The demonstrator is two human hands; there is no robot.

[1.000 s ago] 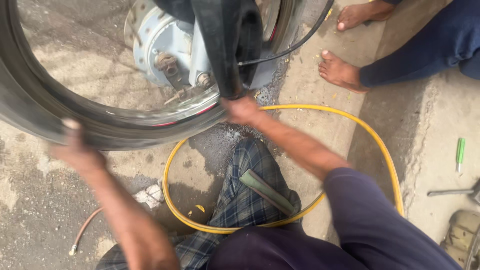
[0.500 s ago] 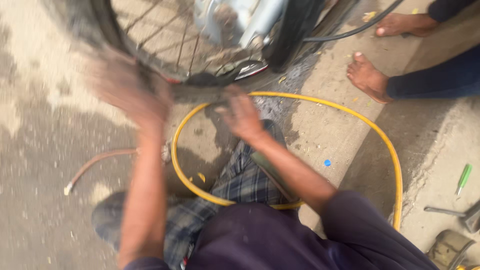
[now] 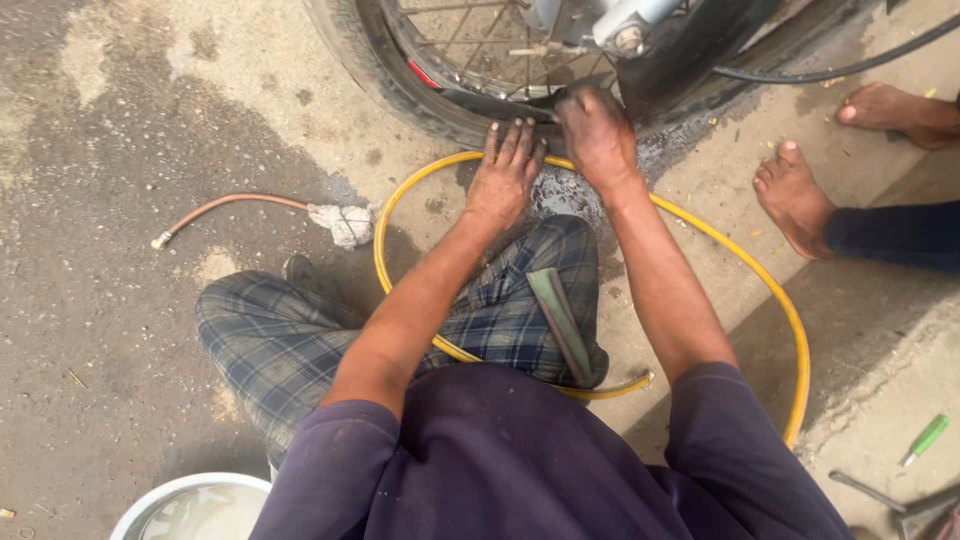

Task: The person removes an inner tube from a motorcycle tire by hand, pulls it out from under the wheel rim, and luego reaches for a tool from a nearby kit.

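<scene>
Both hands now on tyre [image 3: 400, 85], left hand [image 3: 505, 175], right hand [image 3: 597, 135], damp-looking concrete ground [image 3: 120, 130]

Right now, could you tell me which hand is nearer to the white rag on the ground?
Left. The left hand rests on the tyre, just right of the rag; the right hand grips the tyre farther right.

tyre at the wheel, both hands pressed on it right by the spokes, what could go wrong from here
1. The right hand and left hand press on the tyre beside the spokes; fingers could get pinched if the wheel turns.
2. The yellow hose loops around the person's legs and could snag them on rising.
3. A flat metal bar rests loose on the lap and might slide off.
</scene>
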